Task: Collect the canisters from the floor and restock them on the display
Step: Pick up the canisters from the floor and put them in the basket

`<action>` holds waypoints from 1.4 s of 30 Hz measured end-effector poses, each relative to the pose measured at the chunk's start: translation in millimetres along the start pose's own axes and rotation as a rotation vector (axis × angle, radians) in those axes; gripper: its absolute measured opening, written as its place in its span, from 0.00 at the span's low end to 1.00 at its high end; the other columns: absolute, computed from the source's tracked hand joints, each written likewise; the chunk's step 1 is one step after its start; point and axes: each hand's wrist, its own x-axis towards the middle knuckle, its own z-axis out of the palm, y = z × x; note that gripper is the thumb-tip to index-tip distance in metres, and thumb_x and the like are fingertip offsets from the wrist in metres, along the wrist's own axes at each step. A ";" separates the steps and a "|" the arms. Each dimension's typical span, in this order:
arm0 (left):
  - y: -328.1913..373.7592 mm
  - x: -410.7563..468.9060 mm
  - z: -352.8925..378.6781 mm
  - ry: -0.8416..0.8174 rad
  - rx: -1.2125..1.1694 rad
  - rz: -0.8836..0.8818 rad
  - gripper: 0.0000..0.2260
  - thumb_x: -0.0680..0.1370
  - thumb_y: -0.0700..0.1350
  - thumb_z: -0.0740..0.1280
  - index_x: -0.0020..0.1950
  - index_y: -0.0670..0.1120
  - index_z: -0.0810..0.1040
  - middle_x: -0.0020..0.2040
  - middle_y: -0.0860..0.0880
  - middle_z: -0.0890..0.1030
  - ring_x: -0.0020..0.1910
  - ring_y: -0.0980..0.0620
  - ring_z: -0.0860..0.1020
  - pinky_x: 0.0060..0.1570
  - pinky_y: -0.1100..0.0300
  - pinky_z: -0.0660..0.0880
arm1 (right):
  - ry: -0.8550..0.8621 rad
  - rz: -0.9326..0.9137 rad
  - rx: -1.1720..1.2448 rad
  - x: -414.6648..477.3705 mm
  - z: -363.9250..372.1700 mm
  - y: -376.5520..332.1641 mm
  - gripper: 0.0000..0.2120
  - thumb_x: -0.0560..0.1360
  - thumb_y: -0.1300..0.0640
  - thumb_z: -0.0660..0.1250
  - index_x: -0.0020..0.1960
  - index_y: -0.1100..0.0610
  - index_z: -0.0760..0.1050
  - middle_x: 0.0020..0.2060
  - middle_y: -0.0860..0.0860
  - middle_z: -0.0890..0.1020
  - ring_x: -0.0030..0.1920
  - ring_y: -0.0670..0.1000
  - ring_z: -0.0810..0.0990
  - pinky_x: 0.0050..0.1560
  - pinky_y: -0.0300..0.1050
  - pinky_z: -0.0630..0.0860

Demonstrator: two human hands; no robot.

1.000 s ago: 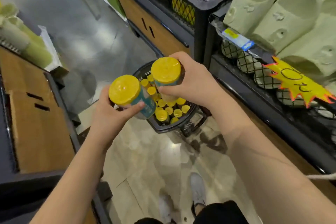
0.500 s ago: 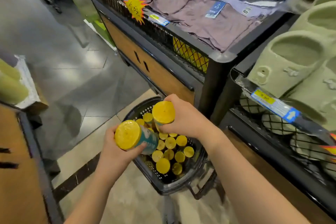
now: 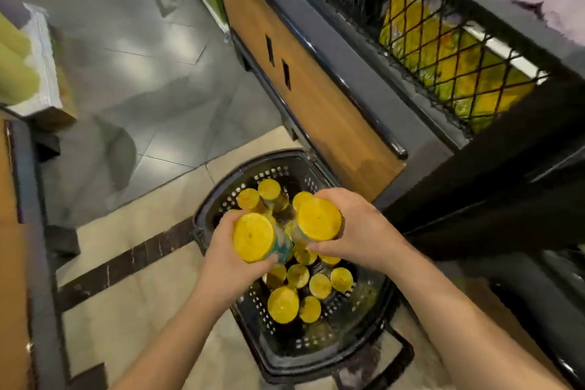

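Gripping one yellow-lidded teal canister apiece (left canister (image 3: 253, 241), right canister (image 3: 319, 223)), left hand (image 3: 226, 263) and right hand (image 3: 361, 231) hover over the black perforated plastic basket (image 3: 269, 156) on the floor. Lids face up. The black mesh-sided display (image 3: 421, 41) lies up-right, nearer the right hand.

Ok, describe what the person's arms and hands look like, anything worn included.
Both are bare. The left hand and right hand wear no gloves, and the left forearm and right forearm show no sleeves up to the picture's lower edge. No watch or bracelet shows at either wrist; blur hides finer detail such as rings.
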 end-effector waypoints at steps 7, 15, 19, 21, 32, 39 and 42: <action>-75.8 37.2 60.7 -0.053 0.139 -0.039 0.34 0.63 0.56 0.82 0.64 0.55 0.71 0.59 0.55 0.74 0.59 0.56 0.73 0.57 0.57 0.74 | -0.015 0.036 -0.004 31.3 58.7 63.8 0.38 0.67 0.48 0.81 0.71 0.43 0.68 0.66 0.42 0.72 0.64 0.42 0.70 0.58 0.34 0.66; -127.7 49.7 106.2 -0.055 0.323 -0.110 0.40 0.67 0.48 0.80 0.73 0.50 0.63 0.65 0.53 0.63 0.63 0.49 0.68 0.56 0.49 0.75 | -0.093 0.053 -0.106 55.0 98.5 97.3 0.37 0.66 0.51 0.80 0.71 0.45 0.66 0.64 0.44 0.69 0.60 0.49 0.73 0.56 0.47 0.74; -142.5 59.0 119.8 -0.100 0.483 -0.113 0.41 0.65 0.44 0.81 0.72 0.48 0.63 0.69 0.48 0.64 0.66 0.43 0.70 0.51 0.46 0.78 | -0.112 0.077 -0.167 58.6 109.2 108.7 0.37 0.67 0.49 0.80 0.71 0.45 0.66 0.62 0.42 0.65 0.55 0.47 0.72 0.50 0.44 0.71; -155.7 63.3 128.0 -0.107 0.564 -0.088 0.38 0.63 0.43 0.82 0.68 0.45 0.67 0.66 0.44 0.68 0.63 0.41 0.72 0.54 0.47 0.77 | -0.121 0.082 -0.190 60.9 113.0 112.8 0.36 0.67 0.49 0.80 0.70 0.44 0.67 0.61 0.42 0.65 0.53 0.47 0.73 0.49 0.45 0.72; -171.9 72.1 140.5 -0.076 0.785 -0.041 0.38 0.65 0.47 0.81 0.68 0.44 0.66 0.65 0.43 0.69 0.62 0.41 0.71 0.59 0.47 0.71 | -0.102 0.043 -0.290 95.0 137.4 126.0 0.36 0.66 0.52 0.79 0.71 0.43 0.68 0.65 0.44 0.72 0.63 0.52 0.71 0.55 0.48 0.73; -176.5 63.5 120.1 -0.072 0.650 -0.004 0.38 0.64 0.49 0.83 0.70 0.45 0.70 0.68 0.44 0.71 0.65 0.40 0.72 0.60 0.45 0.74 | -0.079 0.102 -0.403 110.2 168.7 113.5 0.36 0.70 0.52 0.77 0.75 0.43 0.65 0.65 0.50 0.67 0.61 0.55 0.73 0.53 0.50 0.75; -173.7 62.6 107.4 -0.066 0.619 -0.006 0.35 0.69 0.51 0.80 0.72 0.49 0.68 0.69 0.47 0.69 0.69 0.44 0.69 0.65 0.46 0.71 | -0.087 0.136 -0.439 116.1 182.4 114.0 0.37 0.73 0.53 0.75 0.76 0.44 0.63 0.66 0.51 0.66 0.63 0.56 0.73 0.54 0.51 0.76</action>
